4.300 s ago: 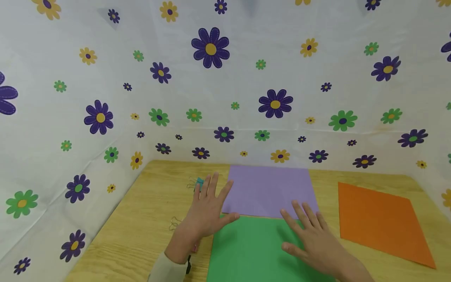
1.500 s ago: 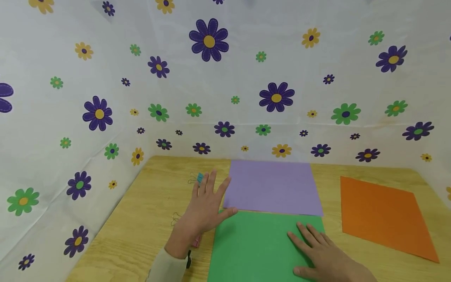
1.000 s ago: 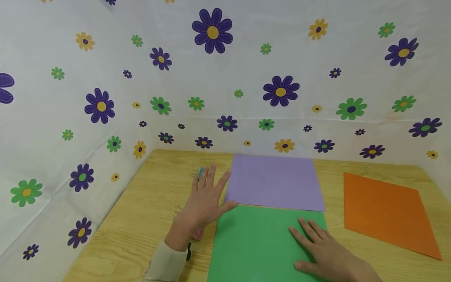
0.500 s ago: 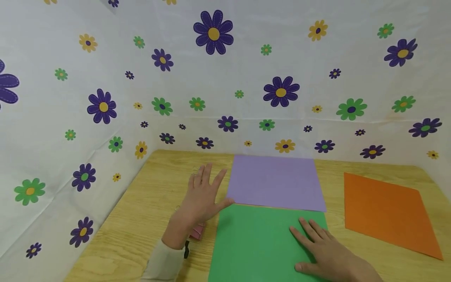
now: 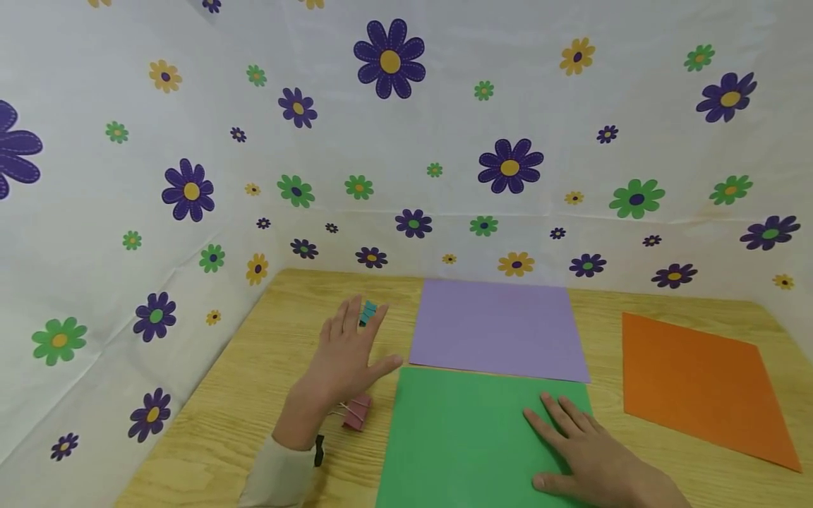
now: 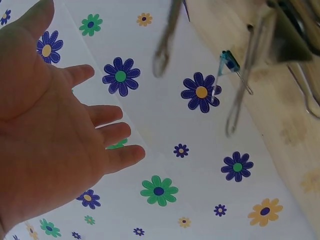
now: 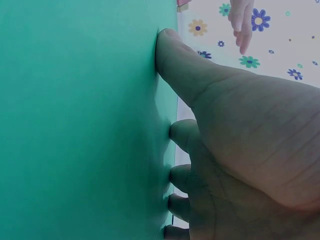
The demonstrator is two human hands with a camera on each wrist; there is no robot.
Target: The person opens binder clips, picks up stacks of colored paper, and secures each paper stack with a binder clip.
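Observation:
My right hand (image 5: 584, 451) rests on a green sheet (image 5: 470, 437), fingers spread and fingertips touching its right part. In the right wrist view the thumb and fingertips of that hand (image 7: 250, 130) press against the green surface. My left hand (image 5: 339, 363) is held over the table left of the sheet, fingers extended, nothing in it. Around it lie binder clips: a teal one (image 5: 368, 312) by its fingertips, a pink one (image 5: 358, 413) beside the wrist and a black one (image 5: 320, 450) partly behind the sleeve. The left wrist view shows the black clip (image 6: 292, 42) blurred and close.
A purple sheet (image 5: 498, 328) lies just beyond the green one, at the back edge of the wooden table (image 5: 216, 430). To the right an orange sheet (image 5: 705, 391) lies at a slant. A white cloth with printed flowers (image 5: 444, 127) hangs behind and on the sides.
My right hand came down from above the green sheet and now rests on it. My left hand has shifted left, away from the sheets, uncovering more of the pink and teal clips.

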